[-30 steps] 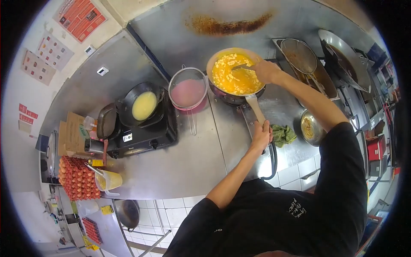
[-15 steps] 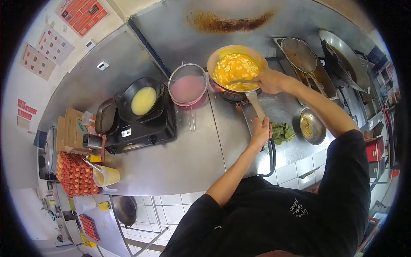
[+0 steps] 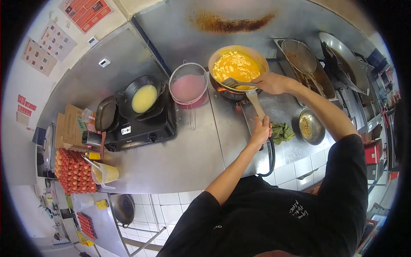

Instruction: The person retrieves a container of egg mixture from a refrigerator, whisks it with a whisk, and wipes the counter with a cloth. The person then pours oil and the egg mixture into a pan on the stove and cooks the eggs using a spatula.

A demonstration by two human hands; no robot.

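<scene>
My left hand is wrapped round the pale handle of a frying pan. The pan rests over a burner with flame showing at its left underside. Partly set, bright yellow egg fills it, with lighter curds along the far side. In my right hand is a slotted spatula, its head tilted at the pan's near-left rim. My fingers hide the rest of the spatula's handle. A crumpled green cloth lies just right of my left hand.
A strainer over a pink bowl stands left of the pan. Further left, a black stove carries a wok with pale yellow liquid. Egg trays and a jug line the left edge. A metal bowl sits at right.
The spatula's head has come up out of the egg to the near-left rim, its slots now visible. My right hand has shifted slightly; my left hand keeps its hold on the handle.
</scene>
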